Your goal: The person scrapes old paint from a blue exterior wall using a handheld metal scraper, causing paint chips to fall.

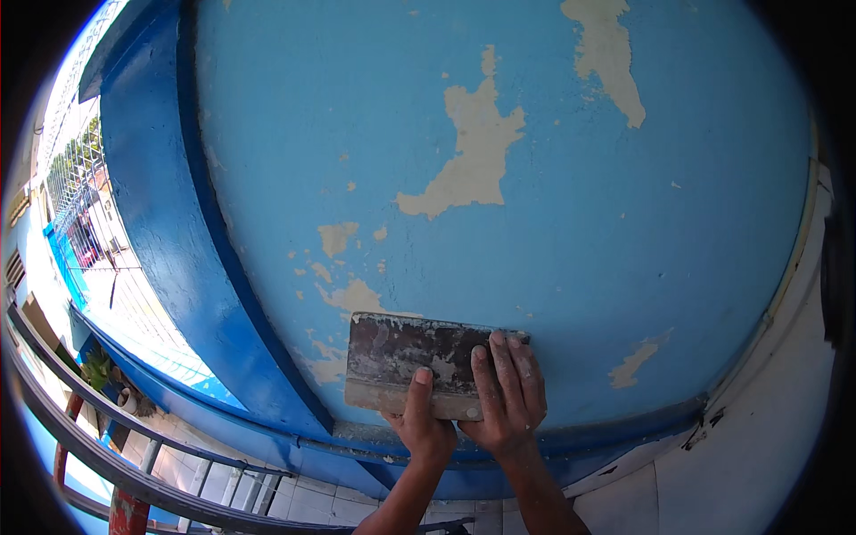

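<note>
Both hands are on a dark, plaster-stained rectangular block or trowel-like board (408, 351) with a paler lower edge. My left hand (421, 421) grips its lower edge, the thumb laid on the face and the other fingers mostly hidden behind. The fingers of my right hand (508, 388) lie over its right end, dusty with pale powder. Behind the board rises a light blue wall (568, 234), where flaked paint shows cream patches (478, 144). One patch (354, 294) meets the board's top left edge.
A dark blue column (160, 180) stands left of the wall, with wire mesh (83, 194) beyond. Below the hands runs a blue ledge (602, 435). Metal ladder-like rails (100, 461) curve across the lower left, above floor tiles (314, 501). A potted plant (127, 400) stands far left.
</note>
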Motion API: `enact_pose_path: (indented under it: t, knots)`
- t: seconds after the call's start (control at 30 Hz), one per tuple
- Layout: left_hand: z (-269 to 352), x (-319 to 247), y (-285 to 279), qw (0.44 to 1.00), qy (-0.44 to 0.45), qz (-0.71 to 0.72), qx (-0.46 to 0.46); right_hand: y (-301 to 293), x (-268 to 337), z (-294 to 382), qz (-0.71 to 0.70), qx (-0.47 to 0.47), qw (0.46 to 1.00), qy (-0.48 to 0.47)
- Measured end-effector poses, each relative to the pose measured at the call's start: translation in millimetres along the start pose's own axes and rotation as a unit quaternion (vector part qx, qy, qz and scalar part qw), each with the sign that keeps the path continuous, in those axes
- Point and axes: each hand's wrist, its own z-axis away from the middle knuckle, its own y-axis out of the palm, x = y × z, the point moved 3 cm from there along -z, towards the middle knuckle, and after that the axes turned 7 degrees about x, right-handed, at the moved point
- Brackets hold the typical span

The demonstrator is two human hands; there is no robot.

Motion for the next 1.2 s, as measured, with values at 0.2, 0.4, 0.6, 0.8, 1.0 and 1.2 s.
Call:
enact_pose_path:
  t: [0.2, 0.4, 0.6, 0.8, 1.0, 1.2]
  knots:
    - [-23, -1, 5, 0.999, -0.033, 0.001, -0.007, -3, 2, -30, 0.019, -0.034, 0.999, 0.000]
    - [8, 5, 13, 0.997, -0.062, -0.033, -0.003, -1, -8, 4, 0.075, -0.033, 0.996, 0.022]
    - [-1, 9, 28, 0.990, -0.056, -0.122, 0.042, -27, -17, -43, 0.048, -0.054, 0.997, 0.001]
    - [7, 1, 39, 0.993, -0.065, -0.093, 0.025, -25, -18, -25, 0.060, -0.057, 0.996, 0.015]
    - [12, 11, 30, 0.993, -0.069, -0.089, 0.035, -20, -24, -12, 0.051, -0.063, 0.996, 0.027]
    - [-8, 3, 56, 0.990, -0.094, -0.086, 0.065, -37, -33, -56, 0.043, -0.071, 0.996, -0.010]
